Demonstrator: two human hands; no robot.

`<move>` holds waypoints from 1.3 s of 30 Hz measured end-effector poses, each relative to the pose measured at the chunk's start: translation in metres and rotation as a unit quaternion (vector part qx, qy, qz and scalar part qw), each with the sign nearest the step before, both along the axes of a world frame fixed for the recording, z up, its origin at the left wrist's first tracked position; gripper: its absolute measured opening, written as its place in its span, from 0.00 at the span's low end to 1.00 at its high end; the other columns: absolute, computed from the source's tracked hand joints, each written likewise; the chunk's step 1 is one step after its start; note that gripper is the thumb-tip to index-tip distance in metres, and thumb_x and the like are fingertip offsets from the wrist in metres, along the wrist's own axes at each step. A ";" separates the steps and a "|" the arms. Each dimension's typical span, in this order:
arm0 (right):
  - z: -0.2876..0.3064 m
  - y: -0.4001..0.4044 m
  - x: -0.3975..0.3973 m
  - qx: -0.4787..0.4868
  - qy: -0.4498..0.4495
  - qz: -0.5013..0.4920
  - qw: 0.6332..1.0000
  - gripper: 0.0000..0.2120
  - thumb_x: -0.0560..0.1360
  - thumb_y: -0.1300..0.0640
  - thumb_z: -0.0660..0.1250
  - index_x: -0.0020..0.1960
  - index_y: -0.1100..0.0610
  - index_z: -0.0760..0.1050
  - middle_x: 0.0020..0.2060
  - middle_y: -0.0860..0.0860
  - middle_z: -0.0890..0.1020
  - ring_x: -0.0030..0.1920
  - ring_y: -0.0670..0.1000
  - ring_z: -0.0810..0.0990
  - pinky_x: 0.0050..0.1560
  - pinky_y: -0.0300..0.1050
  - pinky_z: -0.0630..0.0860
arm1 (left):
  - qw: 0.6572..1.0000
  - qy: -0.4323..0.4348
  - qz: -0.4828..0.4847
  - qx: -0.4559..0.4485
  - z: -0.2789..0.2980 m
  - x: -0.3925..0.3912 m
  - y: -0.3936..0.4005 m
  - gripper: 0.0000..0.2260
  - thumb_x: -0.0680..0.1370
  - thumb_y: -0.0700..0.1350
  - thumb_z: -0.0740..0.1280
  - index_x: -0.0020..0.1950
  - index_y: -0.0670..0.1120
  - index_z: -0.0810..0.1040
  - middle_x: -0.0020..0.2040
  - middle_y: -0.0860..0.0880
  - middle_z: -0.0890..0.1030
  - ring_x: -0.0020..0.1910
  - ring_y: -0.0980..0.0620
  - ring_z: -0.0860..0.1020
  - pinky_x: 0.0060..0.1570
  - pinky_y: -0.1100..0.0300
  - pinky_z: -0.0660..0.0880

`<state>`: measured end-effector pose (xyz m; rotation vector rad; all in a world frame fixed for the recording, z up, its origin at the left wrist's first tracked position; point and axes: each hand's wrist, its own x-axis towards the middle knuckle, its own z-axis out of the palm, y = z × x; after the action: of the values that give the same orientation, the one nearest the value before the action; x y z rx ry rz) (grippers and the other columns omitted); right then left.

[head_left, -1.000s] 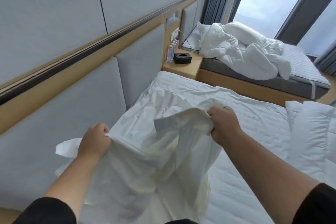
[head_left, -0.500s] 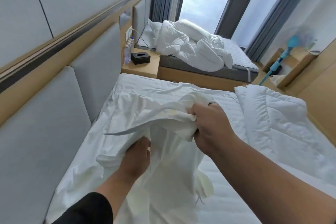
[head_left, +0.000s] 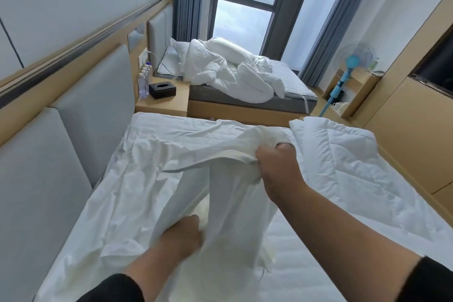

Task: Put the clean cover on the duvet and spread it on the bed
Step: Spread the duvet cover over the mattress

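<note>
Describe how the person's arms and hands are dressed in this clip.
Both hands, left hand and right hand, are bare, no gloves, rings or watch visible. Forearms are bare too; black sleeves pushed up toward the elbows show at the bottom edge.

Cover (head_left: 152,179) on the bed (head_left: 306,265), left; duvet (head_left: 343,154) right.
Nightstand (head_left: 161,106) behind it, second bed (head_left: 245,103) beyond.

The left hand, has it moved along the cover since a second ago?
Yes. The left hand has dropped from the cover's headboard-side edge to a low fold nearer the person, below the right hand.
</note>
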<state>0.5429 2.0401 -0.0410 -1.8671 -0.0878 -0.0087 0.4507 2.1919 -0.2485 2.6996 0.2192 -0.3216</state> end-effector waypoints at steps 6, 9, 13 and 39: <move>-0.090 -0.061 0.058 -0.438 -0.177 0.155 0.868 0.07 0.61 0.70 0.65 0.27 0.64 0.78 0.24 0.61 0.78 0.24 0.58 0.79 0.26 0.41 0.75 | 0.975 -0.159 0.106 -0.115 0.087 -0.029 0.017 0.06 0.77 0.43 0.63 0.47 0.54 0.76 0.46 0.56 0.81 0.49 0.51 0.79 0.46 0.60 0.71; -0.110 -0.089 0.093 -0.543 -0.151 0.169 0.809 0.15 0.75 0.67 0.67 0.60 0.68 0.81 0.57 0.67 0.82 0.58 0.66 0.83 0.60 0.56 0.78 | 0.918 -0.280 0.236 -0.149 0.151 -0.053 0.043 0.10 0.71 0.50 0.62 0.48 0.59 0.81 0.44 0.65 0.82 0.45 0.63 0.78 0.43 0.71 0.70; -0.107 -0.134 0.147 -0.566 -0.139 0.111 0.805 0.21 0.79 0.65 0.55 0.69 0.70 0.74 0.68 0.71 0.74 0.69 0.69 0.74 0.72 0.64 0.68 | 0.820 -0.411 0.383 -0.110 0.202 -0.079 0.093 0.09 0.72 0.52 0.64 0.49 0.56 0.81 0.41 0.60 0.82 0.41 0.59 0.79 0.41 0.58 0.76; 0.093 -0.056 0.064 -0.585 -0.123 0.133 0.790 0.22 0.87 0.60 0.51 0.79 0.61 0.53 0.80 0.54 0.59 0.79 0.48 0.56 0.67 0.25 0.43 | 0.942 -0.272 -0.191 0.035 0.000 0.050 -0.015 0.19 0.70 0.44 0.70 0.61 0.46 0.81 0.60 0.47 0.81 0.56 0.45 0.81 0.57 0.58 0.77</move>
<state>0.6068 1.9842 0.0523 -3.0797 -0.6673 -0.0021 0.5002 2.1773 -0.2482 2.7637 -0.4663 0.3368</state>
